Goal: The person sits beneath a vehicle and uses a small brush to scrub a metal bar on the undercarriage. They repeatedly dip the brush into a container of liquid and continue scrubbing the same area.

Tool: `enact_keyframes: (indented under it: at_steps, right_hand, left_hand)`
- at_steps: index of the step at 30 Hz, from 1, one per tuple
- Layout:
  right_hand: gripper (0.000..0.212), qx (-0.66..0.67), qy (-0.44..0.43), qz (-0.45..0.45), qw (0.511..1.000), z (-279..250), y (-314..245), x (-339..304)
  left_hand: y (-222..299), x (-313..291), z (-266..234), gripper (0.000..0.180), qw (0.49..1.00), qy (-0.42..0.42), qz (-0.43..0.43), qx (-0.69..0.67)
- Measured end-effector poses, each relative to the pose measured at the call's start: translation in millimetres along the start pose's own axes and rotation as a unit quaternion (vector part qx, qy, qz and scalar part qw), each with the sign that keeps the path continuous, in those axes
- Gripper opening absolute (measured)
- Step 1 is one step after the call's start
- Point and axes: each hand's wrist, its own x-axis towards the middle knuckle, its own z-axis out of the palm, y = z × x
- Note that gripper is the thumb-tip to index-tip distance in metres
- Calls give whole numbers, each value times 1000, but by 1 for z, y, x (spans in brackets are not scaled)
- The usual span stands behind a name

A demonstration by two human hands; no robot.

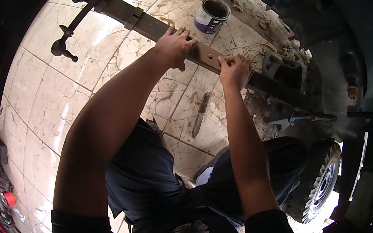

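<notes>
A long, flat leaf spring [149, 26] runs across in front of me, from the upper left toward the right. Over its middle lies my left hand [174, 47], fingers across the far edge and thumb down the near side, gripping it. My right hand [235, 71] is closed at the spring farther right, thumb and fingertips together on its upper face; whatever they hold is hidden. Between my hands a small round bolt end or hole [210, 56] shows in the metal. A wire brush [200, 114] lies on the floor below the spring, bristles toward it.
An open paint can [212, 17] stands beyond the spring. A rod with a ball joint [63, 48] hangs at left. Cables and tools [1, 194] lie lower left. A tyred wheel [322, 184] stands at right, under dark vehicle bodywork. Cracked tiles [48, 94] cover the floor.
</notes>
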Motion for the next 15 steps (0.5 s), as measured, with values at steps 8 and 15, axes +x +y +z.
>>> enact_keyframes:
  at_steps: [8, 15]
  right_hand:
    - [26, -2, -28, 22, 999, -2, 8, 33]
    - [25, 15, -13, -13, 1000, -6, 8, -13]
  left_hand:
    - [6, 10, -3, 121, 999, -33, -9, 23]
    - [5, 10, 1, 125, 999, -35, 1, 9]
